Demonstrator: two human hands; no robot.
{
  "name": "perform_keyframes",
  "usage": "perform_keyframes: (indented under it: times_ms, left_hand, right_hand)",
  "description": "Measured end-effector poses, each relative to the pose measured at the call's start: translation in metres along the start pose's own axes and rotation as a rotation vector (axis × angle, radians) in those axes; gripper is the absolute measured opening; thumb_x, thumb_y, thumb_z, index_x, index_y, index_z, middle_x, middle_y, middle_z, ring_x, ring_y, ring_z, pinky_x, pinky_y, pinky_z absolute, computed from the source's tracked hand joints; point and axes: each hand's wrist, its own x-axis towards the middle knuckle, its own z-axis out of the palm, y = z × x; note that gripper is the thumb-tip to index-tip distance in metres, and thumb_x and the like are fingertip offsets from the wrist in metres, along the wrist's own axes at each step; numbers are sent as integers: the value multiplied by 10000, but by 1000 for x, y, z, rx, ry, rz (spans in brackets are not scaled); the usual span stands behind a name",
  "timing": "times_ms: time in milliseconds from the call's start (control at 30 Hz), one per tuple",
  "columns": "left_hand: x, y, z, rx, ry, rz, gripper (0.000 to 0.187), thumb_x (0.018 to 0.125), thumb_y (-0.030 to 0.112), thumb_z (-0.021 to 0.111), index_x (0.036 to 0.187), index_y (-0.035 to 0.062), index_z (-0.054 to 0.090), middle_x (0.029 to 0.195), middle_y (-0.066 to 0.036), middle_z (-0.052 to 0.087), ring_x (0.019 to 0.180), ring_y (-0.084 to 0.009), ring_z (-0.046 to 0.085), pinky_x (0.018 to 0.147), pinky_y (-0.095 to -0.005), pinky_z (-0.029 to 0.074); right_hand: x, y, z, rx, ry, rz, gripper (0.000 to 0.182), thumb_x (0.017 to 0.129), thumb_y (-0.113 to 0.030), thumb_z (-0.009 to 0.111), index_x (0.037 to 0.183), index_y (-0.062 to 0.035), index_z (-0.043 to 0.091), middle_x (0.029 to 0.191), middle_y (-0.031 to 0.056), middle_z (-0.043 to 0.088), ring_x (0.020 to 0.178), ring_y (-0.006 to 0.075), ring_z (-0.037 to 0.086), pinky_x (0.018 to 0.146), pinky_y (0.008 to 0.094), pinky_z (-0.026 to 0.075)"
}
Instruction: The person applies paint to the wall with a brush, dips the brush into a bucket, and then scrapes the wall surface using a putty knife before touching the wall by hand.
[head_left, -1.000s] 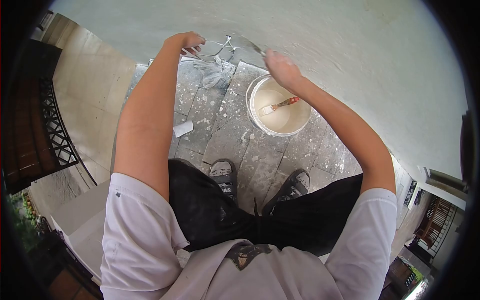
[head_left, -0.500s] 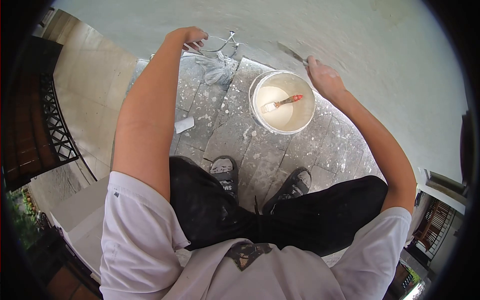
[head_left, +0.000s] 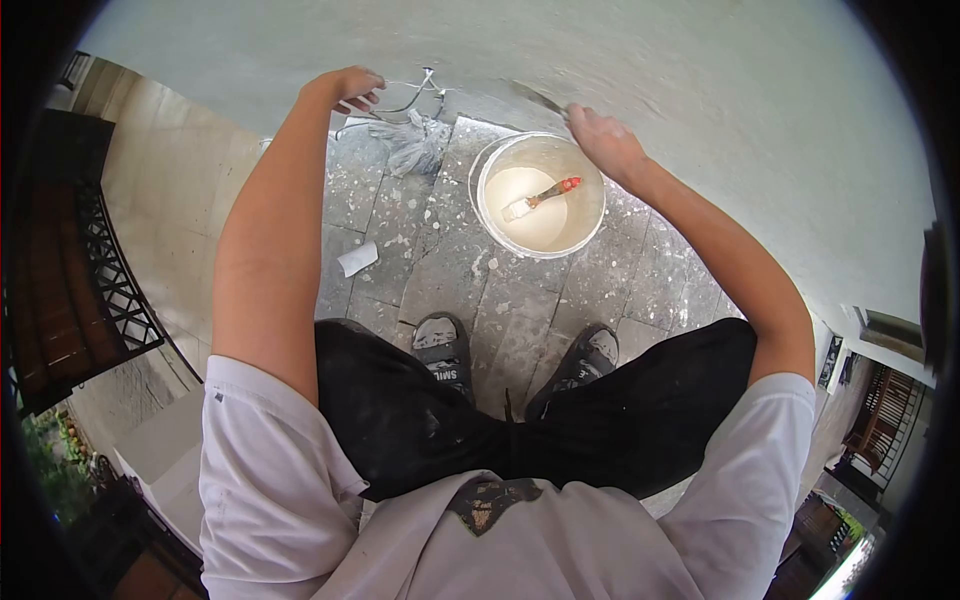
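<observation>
My right hand (head_left: 607, 145) is closed round the handle of a putty knife (head_left: 538, 97), its thin blade lying against the grey wall (head_left: 680, 80). To the left, my left hand (head_left: 355, 90) reaches close to the wall with fingers curled on thin electrical wires (head_left: 408, 100) that come out of a small hole; its exact grip is partly hidden. Below the right hand stands a white bucket (head_left: 484, 225) of cream-coloured paint or filler. A paintbrush (head_left: 543, 197) with a red-tipped handle lies inside it. Crumpled grey plastic (head_left: 415, 142) sits beneath the wires.
Paint spatters cover the grey paving (head_left: 450, 265). A white scrap (head_left: 358, 259) lies left of the bucket. My sandalled feet (head_left: 442, 345) are below it, between my black-clad knees. A dark wooden bench-like piece (head_left: 60, 290) with latticework stands at far left.
The view has shifted, so the bucket and wires appear farther left. My right hand and the putty knife have moved slightly left along the wall; the left hand stays at the wires.
</observation>
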Motion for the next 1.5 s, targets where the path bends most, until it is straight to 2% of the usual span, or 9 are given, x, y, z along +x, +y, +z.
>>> perform_keyframes:
  times_ms: [67, 167, 300, 433, 700, 900, 1067, 1267, 1500]
  left_hand:
    - [-2, -4, 0, 12, -14, -12, 405, 881, 419, 492, 1228, 214, 533, 1139, -5, 604, 935, -126, 593, 846, -365, 427]
    - [-11, -1, -1, 24, -23, -23, 387, 890, 412, 480, 1214, 209, 539, 1158, -11, 600, 970, -131, 583, 853, -368, 426]
    - [-14, -5, -3, 7, -8, -18, 377, 888, 402, 491, 1206, 208, 544, 1149, -7, 600, 972, -134, 583, 852, -367, 427]
    - [-13, -11, -4, -13, -5, -32, 377, 885, 400, 500, 1206, 208, 545, 1130, -3, 603, 963, -131, 584, 847, -359, 427]
    - [11, 10, 8, -40, -49, 20, 362, 887, 403, 514, 1191, 211, 551, 1104, 5, 605, 920, -124, 582, 834, -356, 426]
    - [23, 14, 13, -80, -84, 34, 372, 881, 409, 531, 1196, 212, 545, 1088, 4, 601, 916, -129, 577, 837, -355, 419]
    - [18, -1, 7, -69, -68, -17, 389, 880, 417, 502, 1206, 208, 540, 1103, 1, 589, 944, -137, 567, 870, -376, 405]
    - [8, -12, 2, -70, -63, -49, 370, 909, 400, 459, 1223, 221, 539, 1115, 6, 583, 955, -136, 554, 896, -381, 401]
    - [2, -23, -1, -66, -69, -72, 366, 920, 409, 457, 1221, 218, 541, 1105, 12, 583, 960, -139, 543, 871, -358, 410]
  right_hand:
    - [26, -9, 1, -2, 43, -100, 210, 967, -239, 416, 994, -32, 437, 866, 205, 614, 790, 416, 613, 681, 496, 501]
    - [54, -42, -11, -6, 59, -77, 154, 898, -131, 437, 968, 2, 470, 860, 213, 616, 824, 373, 631, 693, 469, 512]
    - [41, -40, -15, -34, 25, -29, 155, 897, -138, 437, 962, 0, 460, 869, 224, 621, 811, 376, 630, 689, 480, 508]
    - [-6, 13, -7, -35, -87, 26, 205, 966, -234, 416, 1007, -34, 397, 848, 230, 609, 816, 390, 614, 686, 497, 483]
    - [-120, 98, -22, -134, -209, 170, 210, 962, -225, 430, 1052, -36, 410, 921, 211, 591, 838, 392, 593, 725, 463, 468]
    - [-172, 88, -2, -94, 76, 389, 225, 962, -255, 441, 974, -31, 454, 880, 199, 583, 813, 390, 593, 699, 475, 477]
    - [-163, 87, 16, 15, -34, 346, 270, 974, -298, 419, 969, -29, 429, 920, 209, 581, 846, 406, 580, 733, 495, 453]
    - [-139, 73, 35, 52, -28, 420, 288, 976, -311, 410, 976, -24, 392, 910, 225, 577, 828, 413, 584, 717, 503, 452]
    - [-111, 65, 52, 67, 52, 339, 276, 978, -293, 407, 989, -18, 401, 902, 227, 591, 806, 401, 601, 700, 495, 475]
